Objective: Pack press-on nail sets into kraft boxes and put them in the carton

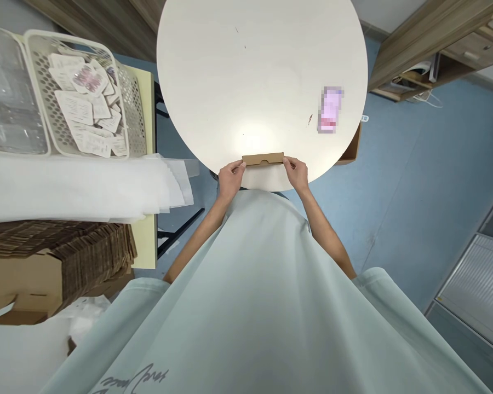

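A brown cardboard box [263, 159], narrow from this angle with a small half-round notch in its edge, is at the near edge of the round white table [213, 65]. My left hand [231, 179] pinches its left end between thumb and fingers. At the opposite end, my right hand [296, 173] grips the other corner the same way. How deep the box is, and whether it rests on the table, I cannot tell. Farther off on the right part of the tabletop lies a pixelated pink and purple item [331, 109].
On the left, a yellowish side table [147, 241] bears a white perforated basket [136, 112] of paper cards, clear plastic containers [8, 98], white sheets [74, 186] and stacked flattened cardboard boxes [94, 257]. Wooden cabinets [419, 38] stand at the upper right. A brown box [350, 149] sits below the table's right edge.
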Demonstrator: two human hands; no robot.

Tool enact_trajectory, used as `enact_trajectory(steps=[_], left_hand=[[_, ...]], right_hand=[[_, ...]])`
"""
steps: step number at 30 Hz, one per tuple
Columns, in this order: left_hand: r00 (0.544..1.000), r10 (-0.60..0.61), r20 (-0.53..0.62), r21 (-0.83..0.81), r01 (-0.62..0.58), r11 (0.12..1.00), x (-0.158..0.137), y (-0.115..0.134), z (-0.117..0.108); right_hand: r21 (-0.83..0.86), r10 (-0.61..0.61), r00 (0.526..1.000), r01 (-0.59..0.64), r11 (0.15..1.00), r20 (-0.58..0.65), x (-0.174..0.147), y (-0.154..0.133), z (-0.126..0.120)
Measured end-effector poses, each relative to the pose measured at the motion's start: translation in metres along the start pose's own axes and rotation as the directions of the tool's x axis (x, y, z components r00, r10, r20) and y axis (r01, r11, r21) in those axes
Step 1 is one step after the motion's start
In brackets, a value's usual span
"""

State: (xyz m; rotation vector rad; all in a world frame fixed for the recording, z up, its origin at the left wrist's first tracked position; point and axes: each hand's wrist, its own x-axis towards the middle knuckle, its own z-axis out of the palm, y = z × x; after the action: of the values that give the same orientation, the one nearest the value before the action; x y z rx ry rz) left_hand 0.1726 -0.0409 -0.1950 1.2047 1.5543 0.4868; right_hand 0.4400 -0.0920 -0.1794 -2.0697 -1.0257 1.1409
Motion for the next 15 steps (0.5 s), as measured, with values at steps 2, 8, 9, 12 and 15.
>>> enact_trajectory(steps=[2, 8, 9, 12, 15], left_hand=[[1.0, -0.023, -0.006, -0.005, 0.023, 1.0, 0.005, 0.001, 0.0], [0.997, 0.017, 0.075, -0.027, -0.015, 1.0, 0.018, -0.009, -0.002], [0.995, 0.032, 0.095, -0.03, -0.029, 0.999, 0.019, -0.012, -0.003], [0.989, 0.056, 0.134, -0.032, -0.052, 0.998, 0.022, -0.016, -0.004], [0.988, 0.056, 0.147, -0.022, -0.053, 0.998, 0.022, -0.016, -0.004]], right_hand=[[0.01, 0.017, 1.0, -0.017, 1.0, 0.003, 0.003, -0.002, 0.0], [0.047, 0.021, 0.998, -0.023, 0.999, 0.056, 0.012, 0.001, -0.003], [0.054, 0.021, 0.998, -0.024, 0.998, 0.066, 0.013, 0.003, -0.003], [0.061, 0.021, 0.996, -0.026, 0.998, 0.086, 0.014, 0.009, -0.001], [0.065, 0.013, 0.995, -0.019, 0.998, 0.097, 0.013, 0.015, 0.001]])
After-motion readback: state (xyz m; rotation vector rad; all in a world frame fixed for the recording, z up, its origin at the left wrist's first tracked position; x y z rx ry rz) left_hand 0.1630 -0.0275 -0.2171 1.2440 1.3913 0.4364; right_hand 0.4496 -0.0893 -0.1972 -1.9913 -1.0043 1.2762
